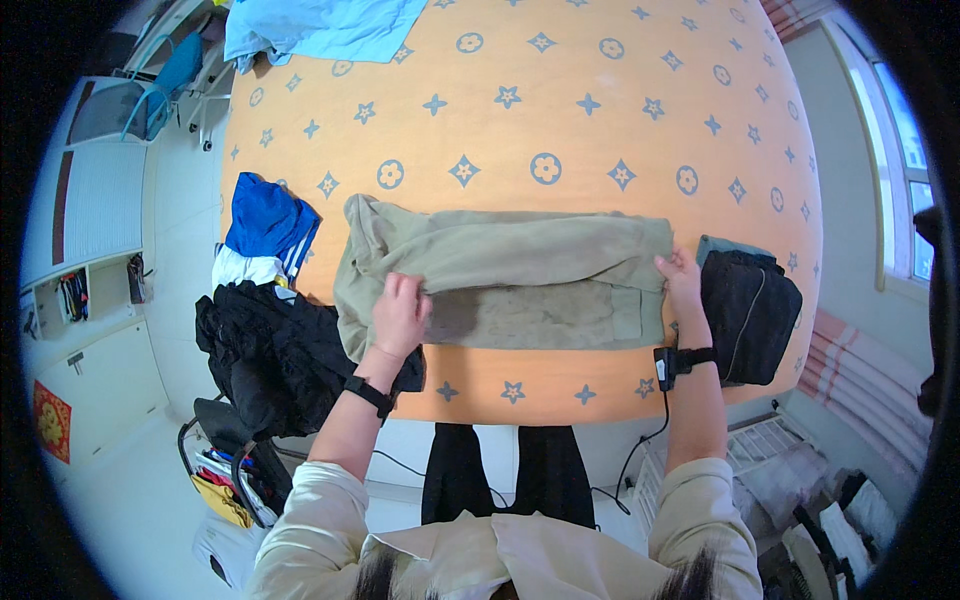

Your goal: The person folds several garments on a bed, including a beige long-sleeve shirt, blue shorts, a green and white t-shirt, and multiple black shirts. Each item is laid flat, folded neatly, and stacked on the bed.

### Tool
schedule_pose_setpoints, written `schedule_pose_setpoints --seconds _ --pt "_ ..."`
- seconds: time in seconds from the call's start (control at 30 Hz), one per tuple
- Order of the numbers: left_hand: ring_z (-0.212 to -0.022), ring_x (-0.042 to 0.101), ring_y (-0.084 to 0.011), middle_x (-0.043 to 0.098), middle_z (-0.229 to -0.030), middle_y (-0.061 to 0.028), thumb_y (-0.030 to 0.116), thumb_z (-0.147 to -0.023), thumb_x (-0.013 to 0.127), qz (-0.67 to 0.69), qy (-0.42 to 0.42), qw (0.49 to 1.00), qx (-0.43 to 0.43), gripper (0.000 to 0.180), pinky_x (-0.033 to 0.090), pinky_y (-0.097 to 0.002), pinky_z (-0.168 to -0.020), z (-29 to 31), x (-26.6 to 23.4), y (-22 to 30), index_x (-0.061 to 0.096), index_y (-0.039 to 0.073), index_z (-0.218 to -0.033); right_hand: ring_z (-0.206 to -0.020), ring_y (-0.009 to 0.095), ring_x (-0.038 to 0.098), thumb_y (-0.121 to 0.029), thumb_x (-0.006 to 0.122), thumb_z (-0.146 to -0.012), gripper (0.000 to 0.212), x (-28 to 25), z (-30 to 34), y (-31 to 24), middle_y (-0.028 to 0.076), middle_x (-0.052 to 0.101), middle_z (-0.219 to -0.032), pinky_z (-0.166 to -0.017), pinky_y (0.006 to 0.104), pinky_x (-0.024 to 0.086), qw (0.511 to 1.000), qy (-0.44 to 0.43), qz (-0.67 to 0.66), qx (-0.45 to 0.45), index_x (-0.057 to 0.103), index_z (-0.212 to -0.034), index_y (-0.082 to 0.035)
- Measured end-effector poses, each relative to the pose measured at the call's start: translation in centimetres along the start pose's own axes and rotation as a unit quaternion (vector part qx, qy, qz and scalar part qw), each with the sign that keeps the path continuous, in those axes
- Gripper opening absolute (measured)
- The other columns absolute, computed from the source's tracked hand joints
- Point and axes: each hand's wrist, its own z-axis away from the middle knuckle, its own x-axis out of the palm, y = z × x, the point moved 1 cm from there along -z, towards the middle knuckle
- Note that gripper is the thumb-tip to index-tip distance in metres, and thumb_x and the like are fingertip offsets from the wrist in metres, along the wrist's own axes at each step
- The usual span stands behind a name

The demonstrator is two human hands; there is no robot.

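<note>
One olive garment [545, 245], flat: left hand [400, 315] pinches its left part, fingers bunched; right hand [684, 285] pinches its right edge; one black folded bundle [752, 318] lies right.

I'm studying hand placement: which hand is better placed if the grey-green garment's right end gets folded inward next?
Right, most likely: the right grip is at that end of the grey-green garment, while the left grip is nearer the opposite end.
</note>
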Motion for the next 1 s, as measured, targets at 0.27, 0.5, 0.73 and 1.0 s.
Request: schedule_pose_setpoints --seconds 0.27,0.5,0.73,1.0 --pt "-0.085 0.057 -0.0319 0.053 -0.089 -0.0127 0.009 -0.074 0.063 -0.156 -0.101 0.976 0.118 0.027 0.046 -0.0437 -0.074 -0.1 0.9 -0.9 0.055 0.007 -0.099 -0.095 0.015 0.062 0.0 0.066 -0.087 0.035 -1.0 -0.3 2.8 0.009 0.063 -0.111 -0.082 0.0268 0.051 0.995 0.009 0.095 0.0 0.053 -0.119 -0.001" --pt "-0.105 0.055 -0.0345 0.058 -0.109 -0.0137 0.018 -0.087 0.064 -0.128 -0.028 0.991 0.039 0.023 0.044 -0.0427 -0.09 -2.1 1.3 -1.3 0.058 0.007 -0.106 -0.118 0.028 0.052 -0.028 0.073 -0.086 0.057 -1.6 -0.2 5.5 0.018 0.054 -0.125 -0.099 0.0392 0.043 0.923 0.153 0.353 -0.025 0.049 -0.128 0.001" --pt "-0.109 0.056 -0.0301 0.064 -0.114 -0.0093 0.023 -0.088 0.064 -0.119 -0.121 0.985 -0.016 0.017 0.041 -0.0454 -0.095 -6.5 2.3 -8.9 0.065 0.011 -0.101 -0.109 0.037 0.05 -0.037 0.072 -0.084 0.05 0.6 0.0 3.8 0.02 0.055 -0.112 -0.095 0.0425 0.041 0.854 0.128 0.497 -0.079 0.056 -0.109 0.002" --pt "-0.092 0.06 -0.0313 0.065 -0.089 -0.01 0.025 -0.088 0.063 -0.187 -0.093 0.976 -0.055 0.015 0.042 -0.0448 -0.086 -9.7 -1.7 -9.8 0.062 0.012 -0.093 -0.101 0.035 0.05 -0.029 0.067 -0.088 0.04 -0.4 1.6 4.2 0.018 0.053 -0.103 -0.091 0.041 0.042 0.867 0.139 0.469 -0.091 0.054 -0.107 0.003"
